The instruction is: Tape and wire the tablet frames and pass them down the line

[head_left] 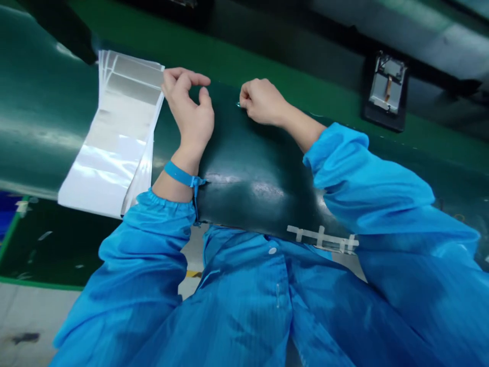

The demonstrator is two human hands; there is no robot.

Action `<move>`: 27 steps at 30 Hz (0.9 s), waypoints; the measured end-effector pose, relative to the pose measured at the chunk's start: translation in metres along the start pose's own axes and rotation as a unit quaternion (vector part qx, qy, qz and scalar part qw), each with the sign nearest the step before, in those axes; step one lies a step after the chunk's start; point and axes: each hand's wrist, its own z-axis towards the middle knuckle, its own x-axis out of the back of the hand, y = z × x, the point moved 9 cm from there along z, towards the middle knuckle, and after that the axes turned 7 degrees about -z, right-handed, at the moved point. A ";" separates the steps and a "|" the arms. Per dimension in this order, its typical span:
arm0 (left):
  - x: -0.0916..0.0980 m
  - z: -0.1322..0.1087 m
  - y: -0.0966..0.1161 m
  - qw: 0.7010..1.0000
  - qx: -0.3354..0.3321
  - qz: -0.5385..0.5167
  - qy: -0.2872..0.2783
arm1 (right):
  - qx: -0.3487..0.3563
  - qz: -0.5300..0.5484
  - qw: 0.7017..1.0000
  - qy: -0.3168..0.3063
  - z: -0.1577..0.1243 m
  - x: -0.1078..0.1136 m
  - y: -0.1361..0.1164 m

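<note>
My left hand (192,109) is raised over the green mat, its thumb and forefinger curved with a gap between them and nothing visible in it. Beside its knuckles lies a fanned stack of white and silvery sheets (114,132), with pale strips at the top end. My right hand (263,102) is closed in a pinch to the right of it. A tiny shiny greenish-clear piece (238,104) sticks out at its fingertips; its kind is too small to tell. A blue wrist strap (179,175) circles my left wrist.
The green mat (244,168) covers the bench, with whitish tape (321,235) along its near edge. At the upper right, an opened electronic device (387,84) sits in a black holder on a dark strip. A green-rimmed bin (42,283) is below the bench at the left.
</note>
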 end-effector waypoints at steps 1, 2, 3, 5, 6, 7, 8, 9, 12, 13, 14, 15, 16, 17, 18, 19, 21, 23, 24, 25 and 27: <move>-0.001 -0.002 0.004 1.000 0.013 -0.012 -0.004 | -0.011 -0.025 1.000 -0.003 0.010 -0.003 0.000; -0.002 -0.003 0.008 0.999 0.026 -0.021 -0.009 | -0.021 -0.045 0.999 -0.004 0.018 -0.004 0.000; -0.003 -0.004 0.010 0.999 0.037 -0.027 -0.010 | -0.029 -0.062 0.998 -0.003 0.024 -0.004 -0.001; -0.003 -0.003 0.013 0.998 0.049 -0.034 -0.008 | -0.041 -0.072 0.997 0.009 0.033 0.000 -0.002; -0.003 -0.002 0.013 0.998 0.052 -0.044 -0.006 | -0.050 -0.073 0.996 0.012 0.036 0.003 -0.001; -0.003 -0.001 0.012 0.996 0.059 -0.065 -0.005 | -0.059 -0.069 0.996 0.010 0.037 0.006 0.001; -0.004 0.001 0.009 0.992 0.078 -0.099 -0.005 | -0.066 -0.059 0.996 -0.001 0.036 0.009 0.004; -0.006 0.002 0.004 0.984 0.107 -0.142 -0.004 | -0.072 -0.042 0.996 -0.019 0.034 0.009 0.008; -0.014 0.002 -0.012 0.947 0.200 -0.250 0.001 | -0.089 0.048 0.993 -0.067 0.021 0.010 0.021; -0.016 0.001 -0.015 0.938 0.218 -0.269 0.002 | -0.097 0.085 0.989 -0.072 0.015 0.010 0.026; -0.018 0.001 -0.018 0.931 0.229 -0.285 -0.002 | -0.106 0.121 0.984 -0.072 0.010 0.010 0.031; -0.021 0.000 -0.021 0.922 0.236 -0.305 -0.013 | -0.116 0.153 0.979 -0.071 0.005 0.010 0.036; -0.024 -0.001 -0.023 0.911 0.242 -0.333 -0.030 | -0.124 0.182 0.973 -0.071 0.001 0.008 0.039; -0.029 -0.002 -0.025 0.898 0.247 -0.361 -0.053 | -0.131 0.208 0.967 -0.072 -0.003 0.006 0.042; -0.033 -0.004 -0.026 0.885 0.249 -0.385 -0.079 | -0.135 0.230 0.961 -0.072 -0.006 0.004 0.043; -0.037 -0.007 -0.027 0.874 0.250 -0.404 -0.103 | -0.135 0.248 0.957 -0.072 -0.008 0.002 0.044; -0.040 -0.010 -0.026 0.864 0.251 -0.418 -0.130 | -0.125 0.275 0.951 -0.067 -0.009 -0.001 0.044; -0.040 -0.012 -0.026 0.863 0.262 -0.414 -0.121 | -0.116 0.278 0.951 -0.062 -0.007 -0.006 0.045; -0.039 -0.012 -0.026 0.864 0.271 -0.411 -0.107 | -0.114 0.273 0.953 -0.060 -0.005 -0.009 0.048; -0.036 -0.011 -0.026 0.865 0.281 -0.406 -0.089 | -0.112 0.265 0.956 -0.057 -0.003 -0.012 0.050; -0.027 -0.006 -0.024 0.869 0.293 -0.396 -0.046 | -0.107 0.249 0.961 -0.047 0.002 -0.016 0.055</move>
